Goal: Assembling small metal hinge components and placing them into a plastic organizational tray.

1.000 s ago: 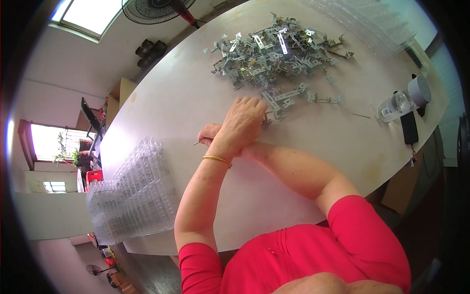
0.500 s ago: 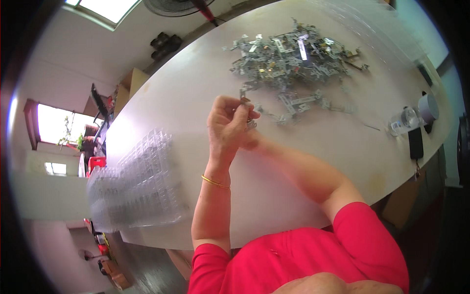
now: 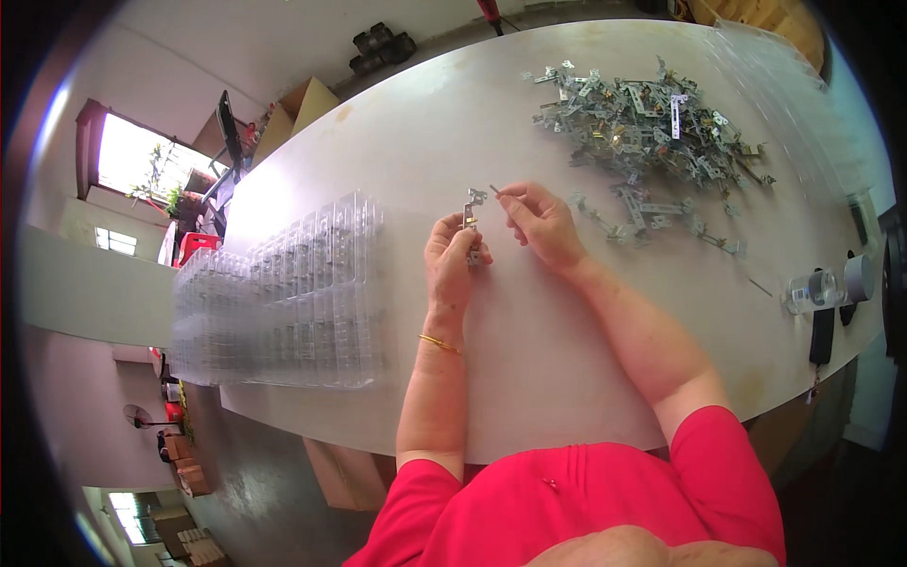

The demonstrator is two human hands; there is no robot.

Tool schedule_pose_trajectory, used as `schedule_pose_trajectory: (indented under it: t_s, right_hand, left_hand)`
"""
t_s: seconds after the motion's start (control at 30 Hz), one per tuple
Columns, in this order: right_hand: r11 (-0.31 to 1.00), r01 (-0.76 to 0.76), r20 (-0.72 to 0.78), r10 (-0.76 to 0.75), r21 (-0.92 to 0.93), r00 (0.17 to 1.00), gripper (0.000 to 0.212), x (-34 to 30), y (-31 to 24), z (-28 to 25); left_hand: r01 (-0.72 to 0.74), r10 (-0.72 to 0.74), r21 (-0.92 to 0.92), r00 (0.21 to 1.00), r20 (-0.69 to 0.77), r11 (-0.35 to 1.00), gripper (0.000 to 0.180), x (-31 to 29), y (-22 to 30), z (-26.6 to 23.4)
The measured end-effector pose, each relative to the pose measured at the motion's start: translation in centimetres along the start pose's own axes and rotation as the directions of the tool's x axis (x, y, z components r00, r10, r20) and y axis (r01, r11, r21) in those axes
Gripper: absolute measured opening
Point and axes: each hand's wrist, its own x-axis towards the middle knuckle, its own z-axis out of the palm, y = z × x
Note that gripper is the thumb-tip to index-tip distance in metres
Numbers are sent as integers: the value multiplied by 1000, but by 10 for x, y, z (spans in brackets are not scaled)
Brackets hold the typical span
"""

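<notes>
In my left hand (image 3: 452, 253) is a small metal bracket (image 3: 470, 219), pinched between thumb and fingers and standing upright above the table. My right hand (image 3: 542, 225) is just to its right, with thumb and forefinger pinching a thin rod-like piece (image 3: 494, 189) whose tip points toward the bracket's upper end. Whether the rod touches the bracket is too small to tell. Beyond my right hand lies a heap of similar metal brackets (image 3: 642, 123), tangled together on the table.
Clear plastic blister trays (image 3: 283, 293) with parts in their cells are stacked at the left of the white table (image 3: 529, 378). More clear plastic sheets (image 3: 770, 104) lie at the far right. At the right edge are a clear bottle (image 3: 811, 293) and a black phone-like object (image 3: 822, 336).
My right hand has come out from behind the left and now shows apart from it, holding the thin piece. The bracket in my left hand is more visible. The whole view has shifted.
</notes>
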Motion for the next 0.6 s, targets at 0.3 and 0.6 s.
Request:
schedule_pose_trajectory:
  t_s: [0.3,0.6]
  right_hand:
    - [963,38,29,-31,-268,999,11,-6,-6,6]
    - [950,70,-2,-74,-304,997,10,-4,3,5]
  left_hand:
    - [-45,46,-46,998,31,998,28,0,-3,-8]
    - [-54,53,22,998,41,998,27,-1,-3,-7]
